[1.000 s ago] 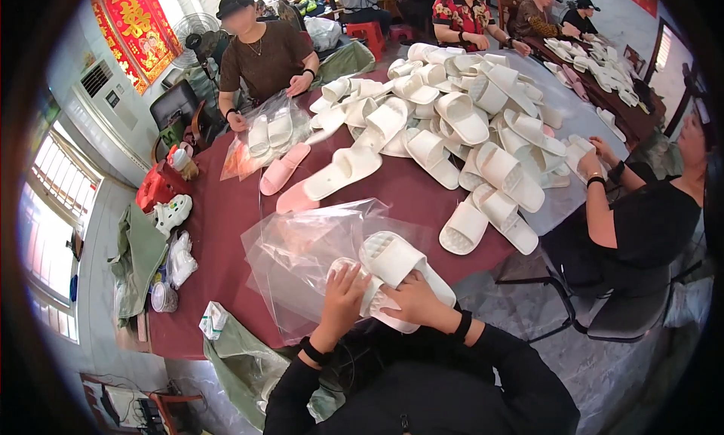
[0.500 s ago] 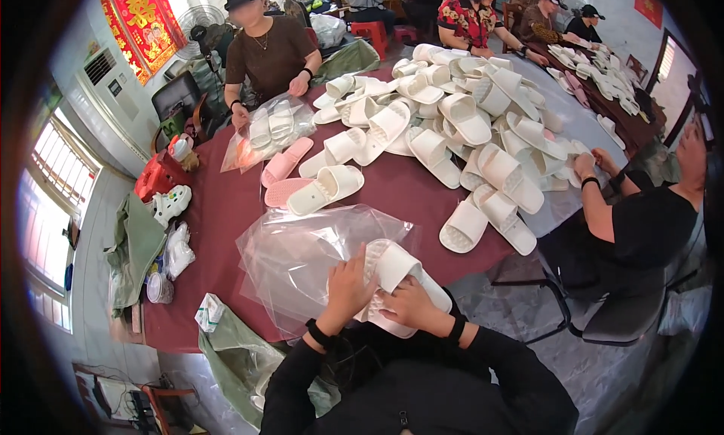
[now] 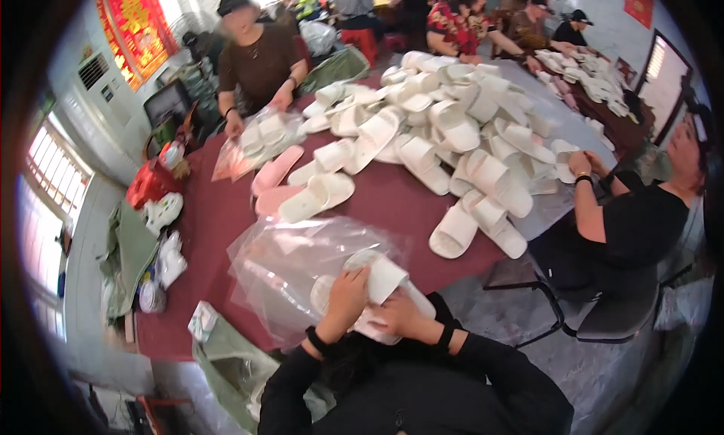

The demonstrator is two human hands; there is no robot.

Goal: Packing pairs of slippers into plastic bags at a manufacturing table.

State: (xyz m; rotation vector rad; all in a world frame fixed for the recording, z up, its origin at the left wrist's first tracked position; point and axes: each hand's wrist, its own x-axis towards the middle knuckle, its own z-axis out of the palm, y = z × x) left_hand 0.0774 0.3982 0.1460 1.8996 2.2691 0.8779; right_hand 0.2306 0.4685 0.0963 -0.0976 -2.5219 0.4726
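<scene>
A pair of white slippers point(image 3: 386, 276) is in my hands at the near edge of the table. My left hand point(image 3: 348, 298) lies over the left part of the pair, its fingers curled against it. On the nearer slipper, close to the strap, my right hand point(image 3: 401, 316) grips with bent fingers; its fingertips are partly hidden. Beneath and beyond the pair lie clear plastic bags point(image 3: 279, 265), spread flat in a loose stack. Past these bags sit a white slipper point(image 3: 317, 196) and pink slippers point(image 3: 277, 171).
A big heap of white slippers point(image 3: 452, 126) covers the table's middle. Across the table, a person point(image 3: 256, 65) handles a bag with white slippers point(image 3: 264, 133). Another person point(image 3: 641, 216) sits at the right, holding a slipper. Red and white items point(image 3: 154, 180) line the left edge.
My left hand's fingers have bent down from upright onto the slippers. The pair has shifted slightly. The whole view has swung a little, and the right-hand person's slipper shows more clearly.
</scene>
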